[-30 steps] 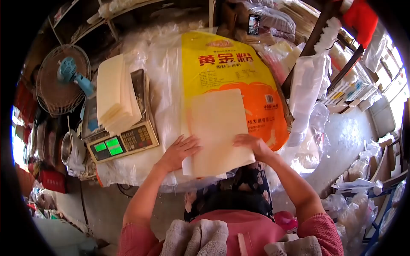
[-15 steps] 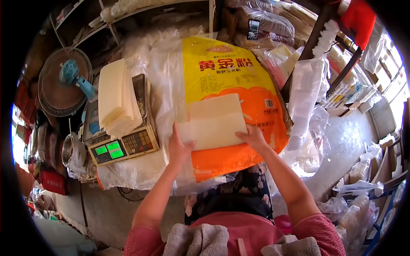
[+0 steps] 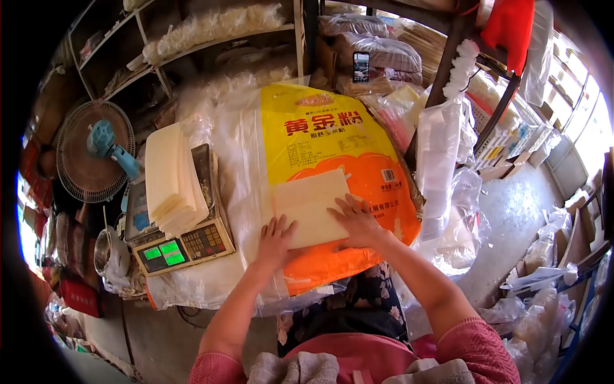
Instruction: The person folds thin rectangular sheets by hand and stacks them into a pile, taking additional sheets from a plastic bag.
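A cream-coloured rectangular stack of thin sheets (image 3: 308,200) lies flat on a yellow and orange printed sack (image 3: 326,144). My left hand (image 3: 275,242) rests on its lower left corner, fingers stretched out. On the lower right part, my right hand (image 3: 359,224) lies with its fingers spread. Neither hand is wrapped round the stack. To the left, more cream sheets (image 3: 173,182) are piled, slightly fanned, on a digital scale (image 3: 206,246) with green lit displays. What the sheets are made of I cannot tell.
Clear plastic sheeting (image 3: 236,185) covers the table around the sack. A fan (image 3: 96,150) stands at the left, and a phone (image 3: 361,66) is propped at the back. Plastic bags (image 3: 441,153) hang at the right. Shelves (image 3: 224,37) with bagged goods line the back.
Both hands have gone from gripping the stack's side edges to lying with spread fingers on top of it. The camera view has tilted up a little, so the scene sits lower.
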The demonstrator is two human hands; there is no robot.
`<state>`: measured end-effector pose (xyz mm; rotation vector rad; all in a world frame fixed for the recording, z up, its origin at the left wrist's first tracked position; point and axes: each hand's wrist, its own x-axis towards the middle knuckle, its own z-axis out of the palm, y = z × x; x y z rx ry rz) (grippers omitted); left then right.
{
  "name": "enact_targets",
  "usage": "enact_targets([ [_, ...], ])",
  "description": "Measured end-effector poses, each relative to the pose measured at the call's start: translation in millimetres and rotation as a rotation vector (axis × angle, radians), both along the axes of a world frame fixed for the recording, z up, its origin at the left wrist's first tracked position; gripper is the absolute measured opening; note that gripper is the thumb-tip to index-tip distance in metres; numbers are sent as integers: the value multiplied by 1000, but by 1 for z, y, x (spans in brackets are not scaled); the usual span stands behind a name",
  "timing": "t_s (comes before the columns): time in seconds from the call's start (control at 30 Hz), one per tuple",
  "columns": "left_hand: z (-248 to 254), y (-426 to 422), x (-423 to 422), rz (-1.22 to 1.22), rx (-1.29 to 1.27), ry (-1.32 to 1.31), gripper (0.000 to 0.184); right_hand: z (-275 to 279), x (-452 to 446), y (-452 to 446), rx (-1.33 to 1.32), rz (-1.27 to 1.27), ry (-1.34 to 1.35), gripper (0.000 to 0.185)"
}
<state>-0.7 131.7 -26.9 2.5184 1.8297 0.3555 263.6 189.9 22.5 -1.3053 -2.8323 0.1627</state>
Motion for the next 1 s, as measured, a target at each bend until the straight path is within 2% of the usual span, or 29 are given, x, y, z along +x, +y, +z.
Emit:
enact_targets([
  [0.1, -4, 7, -34, -65, 4, -88, 58, -8, 19, 17, -10, 138, 137, 79],
  [0.17, 15, 7, -41, -8, -127, -236, 48, 1, 34, 15, -224, 142, 336, 69],
  [0.2, 45, -2, -41, 69, -241, -331, 44, 7, 38, 13, -330, 143, 434, 64],
  [0.23, 61, -7, -41, 148, -355, -427, 41, 15, 39, 8, -399, 1, 487, 58],
  [0.27, 60, -8, -45, 165, -298, -539, 45, 23, 39, 2, -467, -143, 539, 52],
  [0.3, 55, -4, -45, 207, -258, -775, 46, 26, 40, -3, -534, -287, 589, 47],
  [0.33, 46, 3, -45, 250, -215, -1011, 46, 12, 38, 2, -488, -312, 699, 42],
  [0.37, 37, 10, -45, 293, -166, -1245, 47, 0, 35, 9, -430, -371, 690, 43],
  [0.4, 30, 18, -42, 341, -183, -1298, 49, -11, 29, 17, -370, -429, 681, 44],
  [0.43, 26, 25, -35, 450, -119, -1105, 50, -13, 22, 21, -307, -487, 672, 45],
  [0.47, 23, 32, -25, 550, -57, -909, 51, -10, 15, 28, -313, -544, 526, 47],
  [0.5, 19, 38, -18, 643, 5, -711, 52, -11, 11, 30, -302, -557, 551, 47],
  [0.6, 5, 52, -12, 281, 141, -394, 58, -22, 4, 43, -274, -585, 569, 46],
  [0.67, 10, 49, 7, 341, -49, -270, 63, -28, 2, 50, -268, -600, 507, 49],
  [0.73, 9, 52, 14, 381, -217, -229, 68, -1, -7, 40, -248, -617, 443, 54],
  [0.77, 6, 53, 15, 383, -208, -198, 68, 9, -9, 38, -238, -626, 412, 57],
  [0.87, 1, 51, 19, 386, -176, -144, 67, -13, -12, 46, 221, -230, 334, 60],
  [0.97, 0, 48, 20, 371, -143, -158, 66, -35, -14, 46, 143, -137, 155, 57],
  [1.0, 0, 47, 21, 373, -137, -156, 65, -41, -15, 45, 158, -140, 174, 56],
])
